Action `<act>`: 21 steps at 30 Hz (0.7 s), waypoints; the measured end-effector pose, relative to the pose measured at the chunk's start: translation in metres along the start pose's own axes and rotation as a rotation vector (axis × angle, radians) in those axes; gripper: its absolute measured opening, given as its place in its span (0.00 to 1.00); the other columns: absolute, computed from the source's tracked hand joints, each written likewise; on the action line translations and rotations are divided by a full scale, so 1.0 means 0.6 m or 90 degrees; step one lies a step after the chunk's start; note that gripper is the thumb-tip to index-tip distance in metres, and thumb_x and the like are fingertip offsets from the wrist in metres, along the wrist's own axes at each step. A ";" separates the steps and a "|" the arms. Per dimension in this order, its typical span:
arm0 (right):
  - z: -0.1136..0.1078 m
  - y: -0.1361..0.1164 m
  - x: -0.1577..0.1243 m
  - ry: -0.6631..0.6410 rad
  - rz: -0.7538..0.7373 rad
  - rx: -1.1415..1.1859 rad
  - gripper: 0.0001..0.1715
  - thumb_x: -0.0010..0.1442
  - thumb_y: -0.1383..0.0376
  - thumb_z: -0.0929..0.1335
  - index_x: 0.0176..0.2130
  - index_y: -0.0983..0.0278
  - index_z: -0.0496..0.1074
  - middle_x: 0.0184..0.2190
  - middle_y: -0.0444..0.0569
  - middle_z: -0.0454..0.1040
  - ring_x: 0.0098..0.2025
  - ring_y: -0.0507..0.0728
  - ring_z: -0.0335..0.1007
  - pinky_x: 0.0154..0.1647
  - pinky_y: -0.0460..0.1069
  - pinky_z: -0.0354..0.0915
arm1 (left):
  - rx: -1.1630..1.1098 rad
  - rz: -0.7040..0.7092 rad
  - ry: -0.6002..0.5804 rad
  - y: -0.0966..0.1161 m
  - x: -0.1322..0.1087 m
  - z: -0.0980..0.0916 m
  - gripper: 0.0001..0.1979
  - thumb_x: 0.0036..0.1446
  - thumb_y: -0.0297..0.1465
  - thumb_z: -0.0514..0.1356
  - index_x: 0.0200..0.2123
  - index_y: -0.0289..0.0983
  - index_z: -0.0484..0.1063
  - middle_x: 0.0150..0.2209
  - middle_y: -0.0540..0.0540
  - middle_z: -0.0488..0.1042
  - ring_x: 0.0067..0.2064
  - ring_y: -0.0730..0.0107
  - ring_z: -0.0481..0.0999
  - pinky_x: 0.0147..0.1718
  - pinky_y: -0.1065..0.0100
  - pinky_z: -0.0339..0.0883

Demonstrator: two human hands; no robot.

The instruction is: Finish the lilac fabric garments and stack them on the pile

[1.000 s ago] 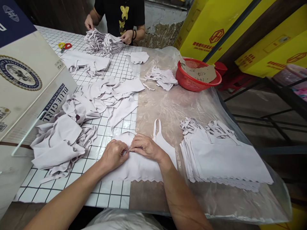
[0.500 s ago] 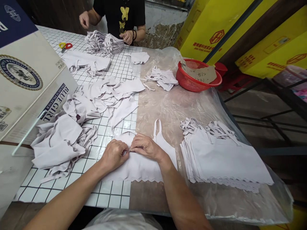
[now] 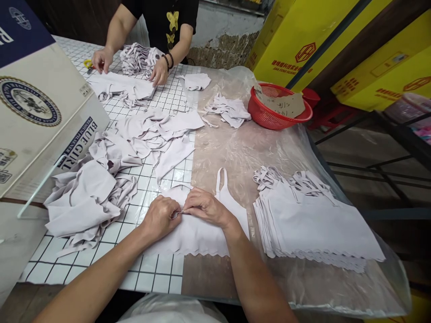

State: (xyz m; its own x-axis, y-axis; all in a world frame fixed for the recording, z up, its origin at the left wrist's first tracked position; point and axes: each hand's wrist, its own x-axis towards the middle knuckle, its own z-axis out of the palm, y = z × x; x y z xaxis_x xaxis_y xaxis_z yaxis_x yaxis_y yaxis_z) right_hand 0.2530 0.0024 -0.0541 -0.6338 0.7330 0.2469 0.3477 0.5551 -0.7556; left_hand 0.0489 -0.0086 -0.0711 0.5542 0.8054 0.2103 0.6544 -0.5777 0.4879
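Note:
A pale camisole (image 3: 202, 235) with a scalloped hem lies flat in front of me, one strap loop pointing away. My left hand (image 3: 161, 216) is closed on its fabric near the upper middle. Right beside it, my right hand (image 3: 206, 206) pinches the same spot, fingertips almost meeting the left ones. The bit of cloth between the fingers is mostly hidden. To the right lies a neat stack of camisoles (image 3: 310, 220), straps at the far end. On the left is a crumpled heap of the same garments (image 3: 87, 193), with more loose ones (image 3: 158, 130) behind it.
Across the table, a co-worker's hands (image 3: 158, 72) rest on a flat garment pile (image 3: 124, 83). A strap bundle (image 3: 139, 58) and yellow-handled scissors (image 3: 88, 64) lie near. A red basket (image 3: 279, 121) holds cardboard. A large carton (image 3: 43, 107) borders the left; yellow boxes (image 3: 296, 45) stand behind.
My hands keep the same pinch on the camisole, with no visible shift. The co-worker's hands have moved down from the strap bundle onto the flat pile, partly covering the scissors.

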 end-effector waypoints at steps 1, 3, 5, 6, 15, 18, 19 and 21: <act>0.000 0.000 0.000 -0.003 0.002 -0.003 0.11 0.67 0.61 0.67 0.35 0.64 0.76 0.32 0.49 0.77 0.38 0.55 0.70 0.45 0.51 0.66 | 0.001 -0.002 -0.003 0.000 0.000 0.000 0.07 0.51 0.23 0.58 0.24 0.37 0.71 0.20 0.52 0.70 0.24 0.71 0.68 0.32 0.66 0.59; -0.001 -0.001 0.000 -0.002 0.004 -0.003 0.12 0.67 0.61 0.67 0.34 0.64 0.76 0.32 0.49 0.77 0.38 0.55 0.70 0.45 0.52 0.66 | 0.000 -0.002 -0.009 0.000 0.000 -0.001 0.07 0.52 0.24 0.58 0.24 0.37 0.72 0.20 0.52 0.71 0.25 0.71 0.69 0.32 0.66 0.59; -0.002 0.000 0.000 -0.002 0.004 -0.002 0.13 0.67 0.61 0.67 0.34 0.64 0.76 0.32 0.49 0.77 0.37 0.55 0.70 0.46 0.52 0.66 | -0.002 -0.003 -0.014 0.000 0.000 0.000 0.07 0.52 0.24 0.58 0.25 0.37 0.72 0.21 0.52 0.71 0.25 0.71 0.69 0.33 0.66 0.59; -0.002 0.000 0.000 -0.004 0.005 -0.006 0.12 0.67 0.61 0.67 0.34 0.64 0.76 0.32 0.49 0.77 0.38 0.55 0.70 0.46 0.52 0.66 | -0.003 -0.003 -0.016 -0.001 0.000 0.000 0.07 0.52 0.24 0.58 0.25 0.37 0.72 0.21 0.52 0.71 0.25 0.71 0.69 0.33 0.66 0.59; -0.006 0.004 -0.003 -0.030 -0.002 -0.038 0.11 0.67 0.64 0.67 0.33 0.64 0.75 0.30 0.48 0.75 0.36 0.54 0.68 0.46 0.51 0.64 | -0.023 0.010 0.002 -0.003 -0.002 0.002 0.06 0.53 0.24 0.58 0.25 0.37 0.71 0.21 0.51 0.71 0.25 0.70 0.69 0.32 0.66 0.58; -0.009 -0.003 -0.005 -0.046 -0.003 -0.065 0.11 0.67 0.66 0.67 0.32 0.64 0.74 0.29 0.46 0.73 0.36 0.54 0.67 0.46 0.51 0.63 | -0.033 0.004 -0.004 -0.004 -0.003 0.002 0.06 0.53 0.23 0.57 0.26 0.37 0.70 0.22 0.52 0.71 0.26 0.70 0.69 0.33 0.66 0.58; -0.009 -0.006 -0.005 -0.052 -0.002 -0.083 0.11 0.67 0.67 0.67 0.31 0.64 0.74 0.29 0.46 0.73 0.36 0.54 0.66 0.45 0.51 0.63 | -0.036 0.006 -0.007 -0.004 -0.003 0.002 0.05 0.52 0.23 0.57 0.26 0.37 0.70 0.22 0.52 0.71 0.26 0.70 0.69 0.33 0.66 0.58; -0.007 -0.013 -0.004 -0.067 0.009 -0.132 0.11 0.67 0.67 0.67 0.31 0.64 0.73 0.29 0.46 0.72 0.36 0.55 0.64 0.42 0.50 0.62 | -0.039 0.011 -0.012 -0.004 -0.003 0.002 0.05 0.52 0.23 0.57 0.27 0.38 0.70 0.22 0.52 0.70 0.26 0.70 0.69 0.33 0.66 0.58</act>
State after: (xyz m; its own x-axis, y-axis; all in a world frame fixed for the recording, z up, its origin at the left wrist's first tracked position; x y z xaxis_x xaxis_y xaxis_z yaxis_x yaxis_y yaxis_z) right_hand 0.2549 -0.0022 -0.0463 -0.6933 0.7016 0.1644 0.4840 0.6224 -0.6152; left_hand 0.0469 -0.0089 -0.0739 0.5748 0.7925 0.2038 0.6122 -0.5817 0.5355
